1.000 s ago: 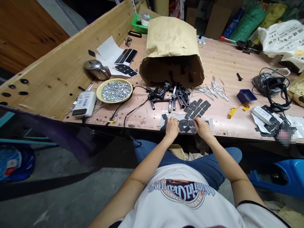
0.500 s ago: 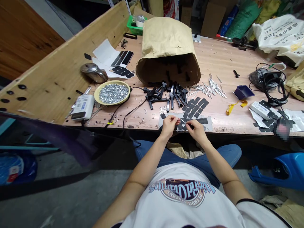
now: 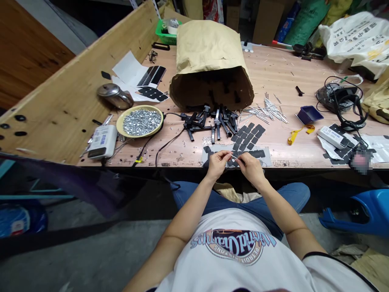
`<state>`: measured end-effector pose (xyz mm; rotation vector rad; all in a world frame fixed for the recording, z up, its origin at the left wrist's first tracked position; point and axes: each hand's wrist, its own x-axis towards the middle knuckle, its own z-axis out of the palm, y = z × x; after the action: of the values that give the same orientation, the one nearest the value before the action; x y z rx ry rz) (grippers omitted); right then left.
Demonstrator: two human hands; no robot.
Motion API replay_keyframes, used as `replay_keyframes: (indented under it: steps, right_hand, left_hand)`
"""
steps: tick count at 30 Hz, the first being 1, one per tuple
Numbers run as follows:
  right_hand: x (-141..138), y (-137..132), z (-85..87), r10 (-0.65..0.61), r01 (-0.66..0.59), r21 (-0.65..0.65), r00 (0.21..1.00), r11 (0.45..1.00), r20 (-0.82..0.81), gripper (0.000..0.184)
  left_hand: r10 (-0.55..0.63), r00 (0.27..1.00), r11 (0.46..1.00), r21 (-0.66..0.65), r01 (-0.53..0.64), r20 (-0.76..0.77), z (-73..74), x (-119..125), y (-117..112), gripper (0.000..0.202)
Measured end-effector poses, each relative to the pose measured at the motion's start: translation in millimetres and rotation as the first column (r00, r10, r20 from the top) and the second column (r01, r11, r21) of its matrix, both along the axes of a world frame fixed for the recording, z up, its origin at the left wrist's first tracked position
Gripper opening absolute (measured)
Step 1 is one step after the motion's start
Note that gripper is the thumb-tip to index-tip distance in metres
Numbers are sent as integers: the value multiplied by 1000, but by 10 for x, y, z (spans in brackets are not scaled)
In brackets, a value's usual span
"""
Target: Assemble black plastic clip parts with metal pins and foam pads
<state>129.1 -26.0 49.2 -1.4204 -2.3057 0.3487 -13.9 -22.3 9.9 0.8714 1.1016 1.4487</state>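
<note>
My left hand (image 3: pixel 217 163) and my right hand (image 3: pixel 249 165) are raised just above the table's front edge, both pinched on a thin metal pin (image 3: pixel 234 157) held between them. Under them lies a grey backing sheet (image 3: pixel 263 154) with black adhesive pads on it. More loose black pads (image 3: pixel 248 134) lie just beyond. A pile of black plastic parts (image 3: pixel 212 120) spills from the mouth of a brown paper sack (image 3: pixel 209 52). A heap of metal pins (image 3: pixel 264 110) lies to the right of the parts.
A yellow dish of small silver pieces (image 3: pixel 140 121) and a white power box (image 3: pixel 100 140) sit at the left. A dark blue tray (image 3: pixel 309 114), yellow strap (image 3: pixel 299 132), cables and a white device (image 3: pixel 333 136) are at the right. A wooden board (image 3: pixel 69 89) walls the left side.
A second ago both hands pressed flat on the grey sheet. They have since lifted off it and come together, pinching a thin pin between them.
</note>
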Motion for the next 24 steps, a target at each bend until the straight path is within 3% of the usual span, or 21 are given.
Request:
replay_keyframes:
  steps: [8, 13, 18, 24]
  right_hand:
    - [40, 1, -40, 28, -27, -65, 999, 998, 24, 24]
    - [97, 3, 1, 64, -64, -57, 998, 996, -5, 26]
    - [135, 13, 16, 82, -80, -52, 996, 995, 31, 28]
    - [165, 15, 30, 136, -118, -160, 985, 980, 105, 27]
  left_hand:
    - [-27, 999, 999, -22, 26, -37, -35, 30, 5, 26]
    - [-46, 977, 998, 36, 54, -211, -22, -3, -20, 24]
    - [-27, 905, 985, 145, 97, -425, 67, -60, -59, 16]
    - [-93, 866, 962, 180, 205, -491, 95, -110, -66, 14]
